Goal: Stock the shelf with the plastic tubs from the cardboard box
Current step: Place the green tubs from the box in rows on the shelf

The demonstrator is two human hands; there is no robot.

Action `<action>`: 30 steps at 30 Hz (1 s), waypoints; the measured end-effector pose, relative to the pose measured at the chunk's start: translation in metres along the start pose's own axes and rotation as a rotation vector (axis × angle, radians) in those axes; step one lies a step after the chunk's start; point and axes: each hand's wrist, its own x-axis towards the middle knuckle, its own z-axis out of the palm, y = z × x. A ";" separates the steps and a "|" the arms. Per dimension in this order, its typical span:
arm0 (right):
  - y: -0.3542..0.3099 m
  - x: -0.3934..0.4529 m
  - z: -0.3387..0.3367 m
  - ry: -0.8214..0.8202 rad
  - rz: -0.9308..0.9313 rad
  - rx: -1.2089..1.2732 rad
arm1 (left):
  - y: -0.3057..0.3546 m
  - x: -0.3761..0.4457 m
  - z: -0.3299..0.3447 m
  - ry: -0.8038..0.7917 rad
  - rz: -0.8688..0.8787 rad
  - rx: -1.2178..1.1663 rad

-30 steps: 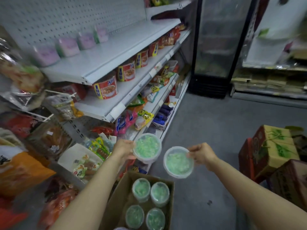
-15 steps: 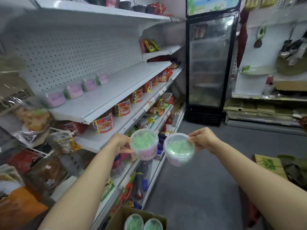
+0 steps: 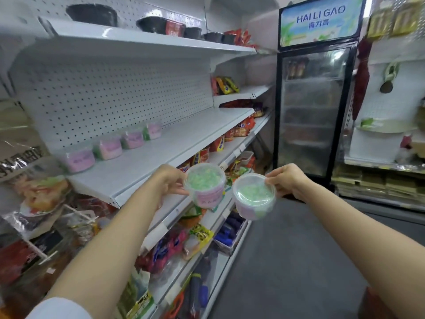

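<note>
Tubs (image 3: 108, 147) already line the back of our white shelf (image 3: 147, 162) at left. Our left hand (image 3: 169, 180) grips one green-filled tub (image 3: 205, 185) before its edge; our right hand (image 3: 287, 180) pinches another (image 3: 254, 196) beside it.

Even, bright indoor light falls from above me; shadows stay soft under the white shelf (image 3: 147, 162). The wide lens bows the edges. Motion blur smears the tubs on the shelf (image 3: 108, 147) and the packets at near left. The far fridge door (image 3: 312, 111) shows hazy glare.
</note>
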 end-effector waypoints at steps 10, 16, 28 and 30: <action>-0.068 0.122 0.018 -0.084 -0.050 -0.001 | 0.079 0.088 -0.039 0.073 0.049 0.042; -0.110 0.185 0.054 -0.178 -0.093 0.055 | 0.085 0.119 -0.085 0.160 0.009 -0.002; -0.204 0.305 0.181 -0.585 -0.246 -0.012 | 0.069 0.147 -0.173 0.511 -0.172 -0.088; -0.218 0.309 0.210 -0.670 -0.269 -0.044 | 0.060 0.139 -0.189 0.575 -0.222 -0.110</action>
